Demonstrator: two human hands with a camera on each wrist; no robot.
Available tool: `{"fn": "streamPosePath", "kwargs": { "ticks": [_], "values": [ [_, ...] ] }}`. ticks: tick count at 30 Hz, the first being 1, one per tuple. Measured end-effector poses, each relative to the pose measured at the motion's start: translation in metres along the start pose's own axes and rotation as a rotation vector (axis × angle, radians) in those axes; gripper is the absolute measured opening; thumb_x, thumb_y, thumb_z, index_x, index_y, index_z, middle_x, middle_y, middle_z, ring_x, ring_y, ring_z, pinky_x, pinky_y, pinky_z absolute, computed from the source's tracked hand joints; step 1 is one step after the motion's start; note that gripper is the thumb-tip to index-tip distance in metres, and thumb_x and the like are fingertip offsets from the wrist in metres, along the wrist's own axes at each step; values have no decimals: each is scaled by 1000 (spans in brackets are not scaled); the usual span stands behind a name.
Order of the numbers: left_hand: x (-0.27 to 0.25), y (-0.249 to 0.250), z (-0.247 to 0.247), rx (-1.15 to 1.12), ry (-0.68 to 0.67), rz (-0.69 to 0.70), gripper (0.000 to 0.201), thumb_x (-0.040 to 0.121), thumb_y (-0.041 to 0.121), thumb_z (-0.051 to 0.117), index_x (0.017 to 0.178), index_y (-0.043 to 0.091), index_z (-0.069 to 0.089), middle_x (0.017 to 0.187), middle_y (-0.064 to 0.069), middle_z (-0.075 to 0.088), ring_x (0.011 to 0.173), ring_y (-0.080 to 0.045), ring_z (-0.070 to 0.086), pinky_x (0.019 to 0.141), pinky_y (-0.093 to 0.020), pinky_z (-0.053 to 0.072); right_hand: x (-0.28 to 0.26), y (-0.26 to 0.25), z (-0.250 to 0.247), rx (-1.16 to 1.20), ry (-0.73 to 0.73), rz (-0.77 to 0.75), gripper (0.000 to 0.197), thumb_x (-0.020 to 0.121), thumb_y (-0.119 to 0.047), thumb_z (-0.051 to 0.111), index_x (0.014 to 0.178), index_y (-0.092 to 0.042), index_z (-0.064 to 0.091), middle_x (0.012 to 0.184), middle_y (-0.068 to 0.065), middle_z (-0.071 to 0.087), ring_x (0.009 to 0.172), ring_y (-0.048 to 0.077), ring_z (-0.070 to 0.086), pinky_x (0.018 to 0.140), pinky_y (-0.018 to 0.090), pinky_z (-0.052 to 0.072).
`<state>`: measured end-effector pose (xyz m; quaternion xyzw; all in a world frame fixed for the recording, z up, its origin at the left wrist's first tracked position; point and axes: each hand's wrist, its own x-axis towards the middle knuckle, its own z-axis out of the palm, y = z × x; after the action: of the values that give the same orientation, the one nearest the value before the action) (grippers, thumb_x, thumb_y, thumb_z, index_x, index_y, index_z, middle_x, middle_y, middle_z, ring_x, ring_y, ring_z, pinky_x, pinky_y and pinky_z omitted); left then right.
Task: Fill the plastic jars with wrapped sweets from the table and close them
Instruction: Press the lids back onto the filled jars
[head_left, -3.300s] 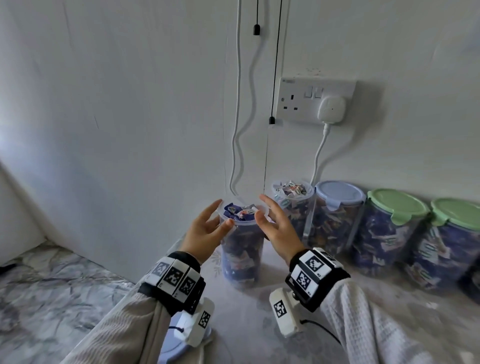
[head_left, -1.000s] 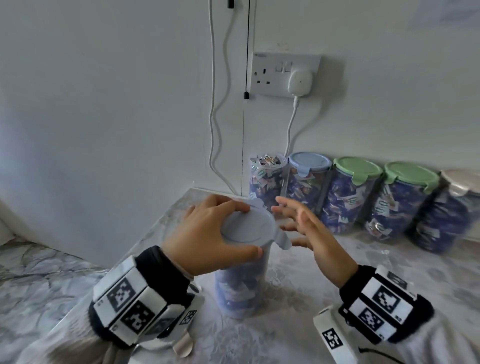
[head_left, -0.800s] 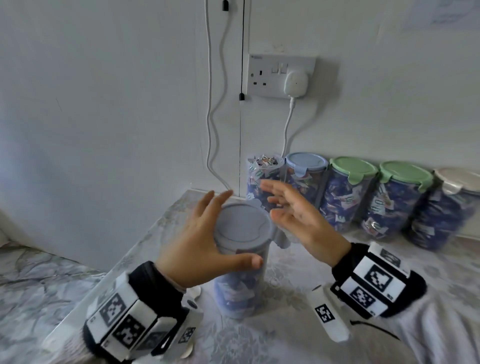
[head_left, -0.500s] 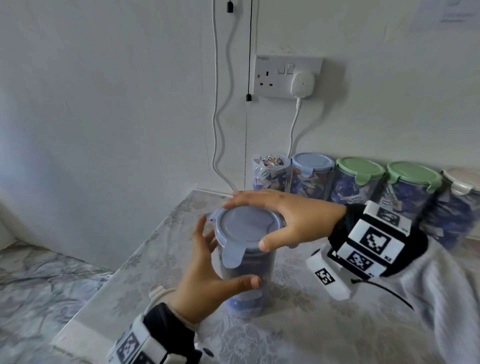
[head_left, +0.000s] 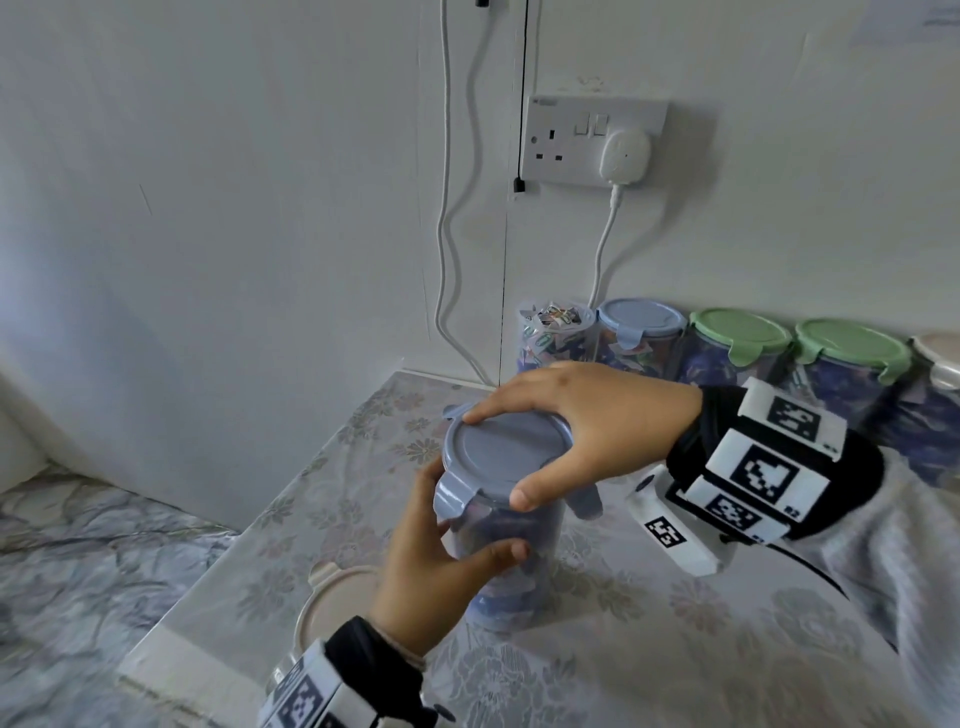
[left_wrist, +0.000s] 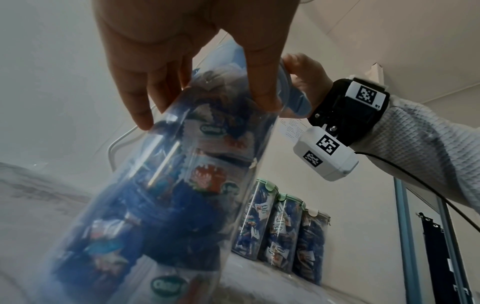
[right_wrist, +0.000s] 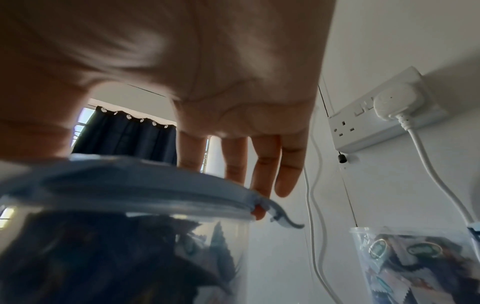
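A clear plastic jar (head_left: 511, 566) full of blue wrapped sweets stands on the flowered table (head_left: 649, 649). My left hand (head_left: 457, 525) grips its body from the near left, thumb across the front. A grey-blue lid (head_left: 483, 447) sits on the jar. My right hand (head_left: 506, 460) spans the lid from the right, with the thumb on the near rim and the fingertips on the far rim. The left wrist view shows the jar (left_wrist: 166, 185) from below with my fingers (left_wrist: 140, 107) on it. In the right wrist view my fingers (right_wrist: 262, 164) lie over the lid (right_wrist: 130, 185).
Along the wall stand an open full jar (head_left: 556, 332), a blue-lidded jar (head_left: 639, 322), two green-lidded jars (head_left: 743, 332) and a cream-lidded one (head_left: 940, 353). A loose cream lid (head_left: 337, 603) lies by my left wrist. Cables hang from the wall socket (head_left: 597, 140). The table's left edge (head_left: 218, 571) is close.
The open jar got its blue lid from my left hand. That hand then dropped to the jar's body, and my right hand came over and clasped the lid.
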<state>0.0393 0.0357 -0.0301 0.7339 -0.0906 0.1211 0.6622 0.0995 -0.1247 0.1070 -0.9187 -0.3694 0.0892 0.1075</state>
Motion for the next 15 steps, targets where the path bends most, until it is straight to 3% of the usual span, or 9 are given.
{"fn": "streamPosePath", "kwargs": {
  "ticks": [4, 8, 15],
  "values": [
    [0, 2, 1, 5, -6, 27, 76, 53, 32, 82, 119, 29, 45, 108, 35, 58, 103, 14, 54, 78, -1, 40, -2, -5, -6, -72, 8, 13, 74, 67, -66, 69, 133, -48, 42, 131, -20, 53, 117, 5, 49, 97, 25, 39],
    [-1, 1, 1, -1, -1, 37, 77, 50, 45, 77, 118, 30, 46, 109, 35, 58, 103, 14, 54, 79, -1, 39, 2, -11, -11, -158, 4, -2, 82, 66, -69, 68, 138, -49, 34, 130, -19, 55, 117, 7, 52, 98, 28, 41],
    [1, -10, 0, 28, 22, 6, 84, 43, 56, 77, 118, 27, 53, 110, 22, 63, 107, 9, 54, 82, -4, 40, 6, -17, -8, -165, 60, -26, 76, 68, -70, 65, 135, -45, 40, 124, -13, 58, 112, 9, 53, 95, 30, 42]
  ]
}}
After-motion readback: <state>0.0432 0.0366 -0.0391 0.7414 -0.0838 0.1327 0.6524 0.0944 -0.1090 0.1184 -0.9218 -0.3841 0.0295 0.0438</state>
